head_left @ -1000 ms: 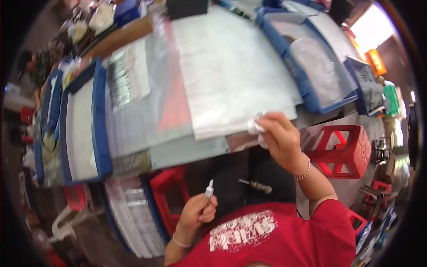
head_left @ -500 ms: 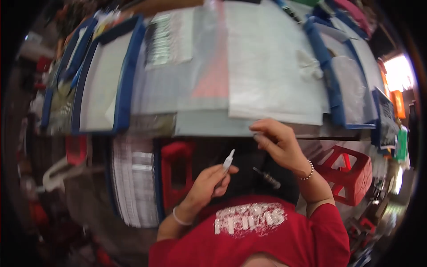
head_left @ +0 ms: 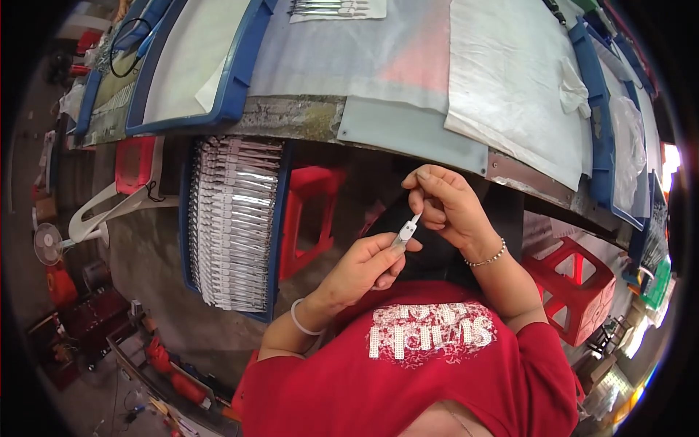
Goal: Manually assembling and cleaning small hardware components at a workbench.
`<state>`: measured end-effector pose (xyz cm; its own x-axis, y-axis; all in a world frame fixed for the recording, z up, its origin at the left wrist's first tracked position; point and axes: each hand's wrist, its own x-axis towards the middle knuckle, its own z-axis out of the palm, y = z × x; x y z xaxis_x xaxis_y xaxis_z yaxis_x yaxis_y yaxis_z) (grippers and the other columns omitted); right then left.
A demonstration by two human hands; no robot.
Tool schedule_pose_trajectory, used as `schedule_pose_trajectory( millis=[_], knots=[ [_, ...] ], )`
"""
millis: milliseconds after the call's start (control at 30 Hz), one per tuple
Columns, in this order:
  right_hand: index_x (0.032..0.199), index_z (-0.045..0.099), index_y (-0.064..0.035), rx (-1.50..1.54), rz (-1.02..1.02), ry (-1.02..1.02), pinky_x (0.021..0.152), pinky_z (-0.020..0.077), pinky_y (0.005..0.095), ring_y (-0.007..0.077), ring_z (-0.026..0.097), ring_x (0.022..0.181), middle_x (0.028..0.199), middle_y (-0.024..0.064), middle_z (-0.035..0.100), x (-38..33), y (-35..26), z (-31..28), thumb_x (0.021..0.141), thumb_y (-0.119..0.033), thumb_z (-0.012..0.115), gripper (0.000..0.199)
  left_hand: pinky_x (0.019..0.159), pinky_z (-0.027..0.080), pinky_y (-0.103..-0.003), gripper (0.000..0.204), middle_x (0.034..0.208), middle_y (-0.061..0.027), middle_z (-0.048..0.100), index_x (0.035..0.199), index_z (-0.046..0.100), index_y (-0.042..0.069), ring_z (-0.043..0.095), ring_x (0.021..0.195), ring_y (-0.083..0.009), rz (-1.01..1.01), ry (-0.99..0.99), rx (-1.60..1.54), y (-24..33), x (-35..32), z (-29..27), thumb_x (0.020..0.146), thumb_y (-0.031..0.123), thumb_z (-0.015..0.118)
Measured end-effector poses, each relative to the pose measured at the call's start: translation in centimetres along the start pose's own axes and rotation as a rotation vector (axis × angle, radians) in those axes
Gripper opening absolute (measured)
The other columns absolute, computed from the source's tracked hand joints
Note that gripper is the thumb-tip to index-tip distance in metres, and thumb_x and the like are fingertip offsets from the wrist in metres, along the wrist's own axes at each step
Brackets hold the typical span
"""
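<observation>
My left hand (head_left: 370, 264) pinches a small white-and-silver piece (head_left: 408, 231) between thumb and fingers. The piece has two dark dots on its face and a narrow white tip pointing up. Just beyond that tip is my right hand (head_left: 453, 205), its thumb and index finger pressed together and the other fingers curled. Whether those fingertips hold anything is too small to make out. Both hands are above my lap, in front of the table's near edge.
A blue tray (head_left: 275, 240) packed with rows of slim white-and-silver pieces stands below the table at left. Red stools (head_left: 309, 211) are on both sides. On the table (head_left: 291, 116) lie white sheets (head_left: 510, 95), blue trays (head_left: 233, 102) and a small row of similar pieces (head_left: 338, 9).
My right hand has come down and left, close to the white-and-silver piece. My left hand has moved slightly right and up with it. The view has shifted, showing more of the left-hand tray.
</observation>
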<state>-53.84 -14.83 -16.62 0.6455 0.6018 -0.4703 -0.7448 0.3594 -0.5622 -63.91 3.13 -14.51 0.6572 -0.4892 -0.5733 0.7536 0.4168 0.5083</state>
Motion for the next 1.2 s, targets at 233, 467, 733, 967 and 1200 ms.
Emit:
schedule_pose_trajectory(
  millis=[233,467,733,967,1200],
  knots=[
    [0.102,0.061,-0.0001,-0.004,-0.006,0.037,0.041,0.0290,0.0185,0.0038,0.038,0.046,0.076,0.0046,0.060,0.5,1.2,0.7,0.098,-0.021,0.052,0.023,0.048,0.029,-0.017,0.027,0.071,0.0025,0.047,0.118,0.056,-0.003,0.037,0.053,-0.0029,0.043,0.008,-0.049,-0.8,-0.5,-0.9,0.101,0.013,0.043],
    [0.110,0.057,-0.0001,-0.206,-0.133,0.139,0.046,0.0344,0.0191,0.0047,0.043,0.053,0.087,0.0053,0.059,1.0,3.2,1.1,0.097,-0.016,0.053,0.021,0.047,0.033,-0.017,0.027,0.074,0.0014,0.052,0.118,0.057,-0.002,0.044,0.054,-0.0029,0.134,0.102,-0.137,-2.2,-0.8,-2.8,0.101,0.015,0.045],
    [0.108,0.057,-0.0009,-0.544,-0.095,0.137,0.045,0.0323,0.0180,0.0026,0.042,0.052,0.079,0.0016,0.058,1.0,5.4,2.8,0.096,-0.011,0.054,0.017,0.059,0.048,-0.020,0.028,0.083,-0.0003,0.058,0.118,0.058,0.001,0.057,0.066,-0.0073,0.294,0.235,-0.247,-3.7,-0.5,-6.3,0.100,0.020,0.047],
    [0.105,0.058,0.0022,-0.870,-0.200,0.015,0.068,0.0495,0.0219,0.0076,0.061,0.078,0.090,0.0046,0.065,2.1,8.2,4.6,0.092,-0.005,0.059,0.014,0.088,0.053,-0.033,0.032,0.115,-0.0074,0.060,0.124,0.057,0.002,0.058,0.105,-0.0148,0.513,0.348,-0.464,-4.0,-0.6,-7.6,0.100,0.021,0.049],
    [0.102,0.058,0.0024,-0.782,-0.066,-0.131,0.068,0.0494,0.0226,0.0074,0.059,0.077,0.089,0.0035,0.063,6.0,10.5,7.7,0.091,-0.005,0.062,0.014,0.092,0.047,-0.033,0.036,0.117,-0.0105,0.059,0.131,0.049,-0.002,0.058,0.107,-0.0192,0.694,0.346,-0.516,-4.3,-0.5,-9.1,0.100,0.018,0.047]
  ],
)
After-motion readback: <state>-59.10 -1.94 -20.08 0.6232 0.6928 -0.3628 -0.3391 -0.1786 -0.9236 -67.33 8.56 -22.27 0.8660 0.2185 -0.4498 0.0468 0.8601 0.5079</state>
